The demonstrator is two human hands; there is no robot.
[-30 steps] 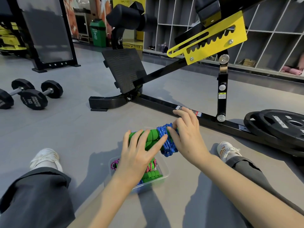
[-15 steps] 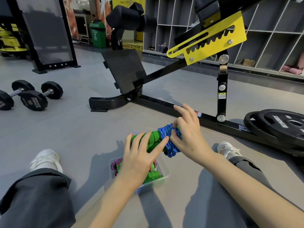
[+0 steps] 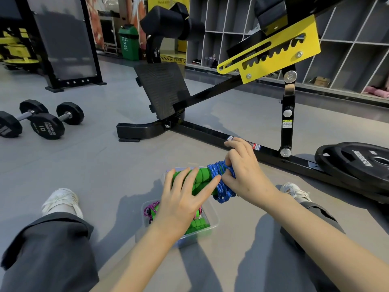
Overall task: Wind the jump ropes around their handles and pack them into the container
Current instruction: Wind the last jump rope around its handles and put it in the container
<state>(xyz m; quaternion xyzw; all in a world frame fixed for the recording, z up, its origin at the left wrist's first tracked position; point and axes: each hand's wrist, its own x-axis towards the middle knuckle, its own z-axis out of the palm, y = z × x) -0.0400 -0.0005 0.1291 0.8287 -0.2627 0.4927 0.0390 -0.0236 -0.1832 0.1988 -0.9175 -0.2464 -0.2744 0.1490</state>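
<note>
My left hand (image 3: pixel 185 197) grips the green foam handles (image 3: pixel 201 178) of a jump rope, held above the floor between my legs. The blue rope (image 3: pixel 221 182) is wound in coils around the handles' right end. My right hand (image 3: pixel 244 169) pinches the blue coils with thumb and curled fingers. Below the hands a clear plastic container (image 3: pixel 212 220) sits on the floor. It holds another wound rope with green handles (image 3: pixel 196 225) and a pink-purple cord (image 3: pixel 150 208), partly hidden by my left hand.
A black bench frame (image 3: pixel 210 133) with a yellow bracket (image 3: pixel 271 49) crosses the floor just beyond the hands. Weight plates (image 3: pixel 362 163) lie at right, dumbbells (image 3: pixel 42 121) at left. My legs and white shoes (image 3: pixel 61 201) flank the container. Grey cubby shelves (image 3: pixel 347 49) line the back.
The bundle and both hands have shifted slightly right and down. My right hand's fingers have curled tighter on the blue coils.
</note>
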